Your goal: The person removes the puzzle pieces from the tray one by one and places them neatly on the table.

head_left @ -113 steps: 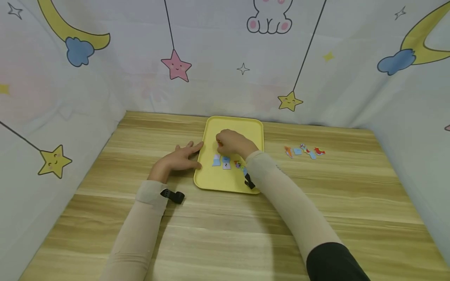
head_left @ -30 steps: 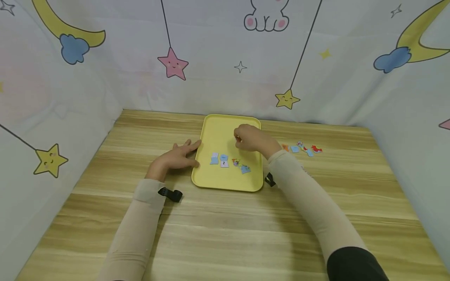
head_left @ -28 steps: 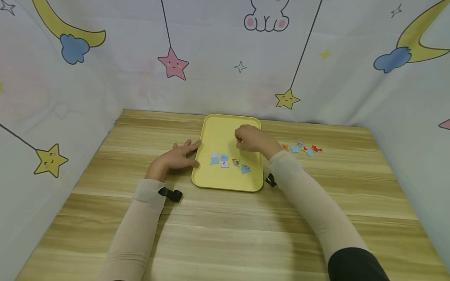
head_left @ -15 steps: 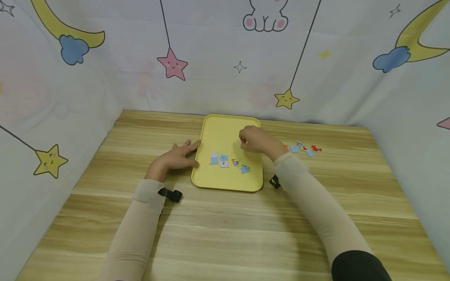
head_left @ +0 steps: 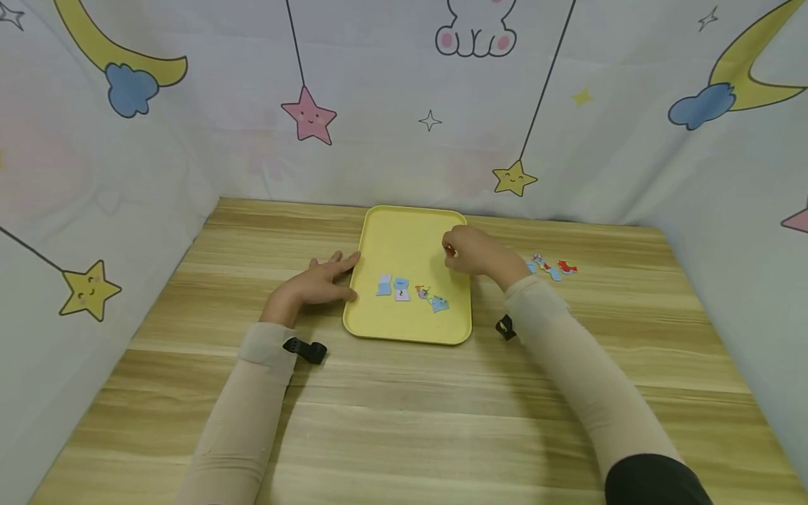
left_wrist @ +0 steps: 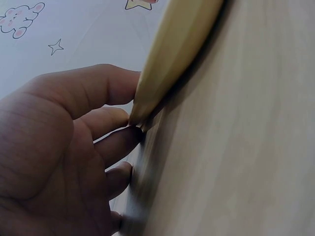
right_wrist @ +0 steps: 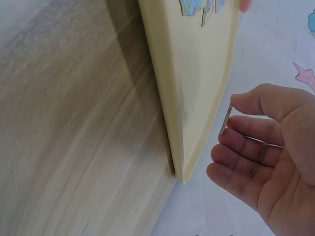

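Right hand (head_left: 473,251): over the tray's right side, pinching one thin piece between thumb and fingertips.
Thin piece (right_wrist: 226,118): edge-on in the right wrist view, its long axis running from thumb to fingers, apart from the tray there; its printed face cannot be made out.
Tray (head_left: 404,324): yellow, flat on the surface (head_left: 404,414).
Left hand (head_left: 315,284): gripping nothing, fingers loosely extended, touching the tray's left rim.
Picture pieces (head_left: 402,289): inside the tray, leftward of the right hand and closer to the person; its rightmost pair is nearest that hand.
Loose pieces (head_left: 555,275): on the surface, right of the tray, far from the left hand.
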Tool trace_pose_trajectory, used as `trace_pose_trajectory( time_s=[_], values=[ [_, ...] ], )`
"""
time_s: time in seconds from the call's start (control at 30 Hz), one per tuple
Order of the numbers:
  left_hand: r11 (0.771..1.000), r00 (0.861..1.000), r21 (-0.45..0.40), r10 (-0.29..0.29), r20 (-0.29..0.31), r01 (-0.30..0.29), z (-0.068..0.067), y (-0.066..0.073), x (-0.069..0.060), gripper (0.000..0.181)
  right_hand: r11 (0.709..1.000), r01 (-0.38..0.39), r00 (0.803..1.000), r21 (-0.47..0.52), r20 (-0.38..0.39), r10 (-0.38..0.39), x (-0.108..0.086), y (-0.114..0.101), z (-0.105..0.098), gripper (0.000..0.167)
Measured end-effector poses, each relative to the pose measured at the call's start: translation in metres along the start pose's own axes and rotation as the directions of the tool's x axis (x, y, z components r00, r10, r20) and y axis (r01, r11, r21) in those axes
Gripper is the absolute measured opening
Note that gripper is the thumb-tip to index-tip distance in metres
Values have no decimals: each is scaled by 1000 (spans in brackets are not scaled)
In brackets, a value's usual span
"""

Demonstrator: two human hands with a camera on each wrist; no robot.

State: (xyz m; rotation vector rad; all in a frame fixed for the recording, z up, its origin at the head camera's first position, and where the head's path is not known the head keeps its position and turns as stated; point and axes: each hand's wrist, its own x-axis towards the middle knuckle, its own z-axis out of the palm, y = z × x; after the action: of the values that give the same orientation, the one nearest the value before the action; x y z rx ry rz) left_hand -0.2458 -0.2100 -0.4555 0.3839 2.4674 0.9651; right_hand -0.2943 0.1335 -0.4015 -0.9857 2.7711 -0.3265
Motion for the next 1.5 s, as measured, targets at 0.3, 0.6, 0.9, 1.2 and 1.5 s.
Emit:
trace_pose_trajectory(
  time_s=[0.3, 0.6, 0.9, 1.2, 1.5],
  values=[
    [1000, 1000, 10, 5, 2, -5, 0, 0, 0, 91, 1000, -22, 1000, 10, -15, 23, -7, 14, -2, 12],
    [1000, 1000, 4, 1, 2, -1, -1, -2, 1, 90, 997, -64, 998, 43, -3, 64, -16, 27, -2, 13],
    [1000, 1000, 2, -13, 16, 13, -1, -2, 0, 90, 995, -83, 996, 64, -24, 84, -23, 38, 5, 20],
    [1000, 1000, 21, 14, 11, -14, 1, -1, 5, 90, 990, -114, 993, 83, -21, 116, -30, 47, 9, 25],
    [1000, 1000, 31, -3, 19, 2, -1, -5, 5, 90, 989, -119, 993, 82, -8, 120, -36, 54, 11, 25]
  ],
)
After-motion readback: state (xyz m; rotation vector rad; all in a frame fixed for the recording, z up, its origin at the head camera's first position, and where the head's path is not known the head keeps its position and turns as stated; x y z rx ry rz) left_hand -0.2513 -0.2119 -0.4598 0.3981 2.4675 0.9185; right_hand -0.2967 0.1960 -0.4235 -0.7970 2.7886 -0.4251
